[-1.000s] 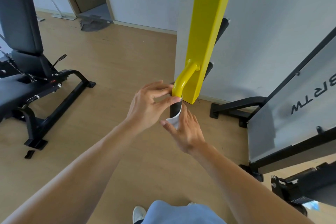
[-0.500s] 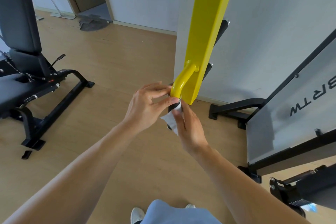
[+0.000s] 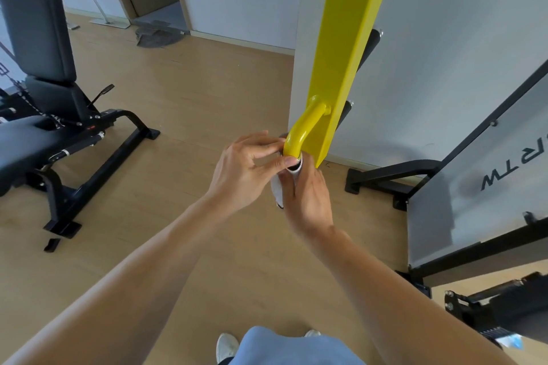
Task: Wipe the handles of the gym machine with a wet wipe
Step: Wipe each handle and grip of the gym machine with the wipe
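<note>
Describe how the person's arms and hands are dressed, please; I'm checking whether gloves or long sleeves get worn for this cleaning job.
No gloves: the left hand and right hand are bare. Both forearms are uncovered as far as the picture shows them, with no sleeve edge in view. No watch, ring or wristband shows. Fingernails look short and unpainted.

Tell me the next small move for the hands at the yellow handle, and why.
Probably slide the right hand down the black grip, dragging the wet wipe along it. The wipe is wrapped at the top of the grip just under the yellow handle bend, where the left hand pinches it, so the lower grip likely remains unwiped.
</note>
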The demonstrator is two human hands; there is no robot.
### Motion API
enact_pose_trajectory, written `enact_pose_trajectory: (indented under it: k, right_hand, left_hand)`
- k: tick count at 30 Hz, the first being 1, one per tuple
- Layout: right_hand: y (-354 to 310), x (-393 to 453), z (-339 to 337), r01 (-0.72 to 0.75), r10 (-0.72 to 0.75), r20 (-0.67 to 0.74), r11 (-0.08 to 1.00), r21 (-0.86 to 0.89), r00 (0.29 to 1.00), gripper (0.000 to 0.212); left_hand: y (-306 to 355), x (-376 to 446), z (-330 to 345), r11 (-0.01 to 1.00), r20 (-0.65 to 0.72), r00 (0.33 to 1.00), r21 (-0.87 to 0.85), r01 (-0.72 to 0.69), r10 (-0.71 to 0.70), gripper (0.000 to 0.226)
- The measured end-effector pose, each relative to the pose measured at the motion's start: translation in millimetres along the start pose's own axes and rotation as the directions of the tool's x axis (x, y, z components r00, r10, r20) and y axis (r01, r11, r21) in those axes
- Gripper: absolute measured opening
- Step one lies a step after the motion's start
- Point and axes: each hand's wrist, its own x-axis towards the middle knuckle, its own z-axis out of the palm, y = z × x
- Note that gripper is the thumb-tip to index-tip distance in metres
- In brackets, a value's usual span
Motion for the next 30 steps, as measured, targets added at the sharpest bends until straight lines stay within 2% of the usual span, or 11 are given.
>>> enact_pose_trajectory:
  k: [2,5,7,11,14,18,19,21,24,27,30]
  right_hand:
    - [8,-3,8,-0.034,0.034,0.046,0.999,-0.006,0.998,0.04]
    - [35,-20,20,-0.135,0.19,0.229,0.963,-0.234,0.955,0.037]
    - [41,-23,17,-0.122,0.218,0.299,0.944,-0.307,0.929,0.035]
    - [13,-2,4,0.0,0.002,0.106,1.0,-0.02,0.994,0.033]
    - [8,0,6,-0.007,0.002,0.081,0.999,0.053,0.997,0.048]
    - [38,-20,13,-0.112,0.179,0.273,0.963,-0.244,0.945,0.042]
    - [42,-20,12,-0.114,0.188,0.3,0.962,-0.246,0.935,0.041]
    - [31,-9,3,-0.115,0.124,0.296,0.992,-0.047,0.947,0.033]
    - [10,11,-13,0.059,-0.083,0.144,0.985,0.159,0.986,0.023]
    - [23,5,-11,0.061,-0.074,0.202,0.995,0.074,0.977,0.029]
    - [58,-15,7,-0.089,0.198,0.419,0.96,-0.265,0.886,0.043]
  left_hand:
    - [1,0,2,1.0,0.01,1.0,-0.014,0.002,-0.002,0.025]
    - [1,1,3,1.0,0.009,1.0,-0.011,-0.005,0.005,0.023]
    - [-1,1,2,1.0,0.008,1.0,-0.001,-0.001,0.001,0.024]
    - [-4,1,0,1.0,0.026,1.0,0.03,0.0,-0.001,0.027]
    - [-2,-1,2,0.999,0.033,0.999,0.033,-0.015,0.014,0.025]
    - [0,0,2,0.999,0.026,0.999,0.05,-0.022,0.021,0.024]
    - [1,-1,2,0.998,0.03,0.999,0.053,-0.015,0.013,0.025]
    - [1,-2,2,0.999,0.028,1.0,0.04,-0.002,0.001,0.026]
    - [3,-2,4,1.0,0.015,1.0,0.024,-0.003,0.002,0.029]
    - [6,-3,8,1.0,0.023,1.0,0.009,0.016,-0.016,0.028]
    - [8,-6,8,0.999,-0.003,0.999,0.002,0.045,-0.045,0.027]
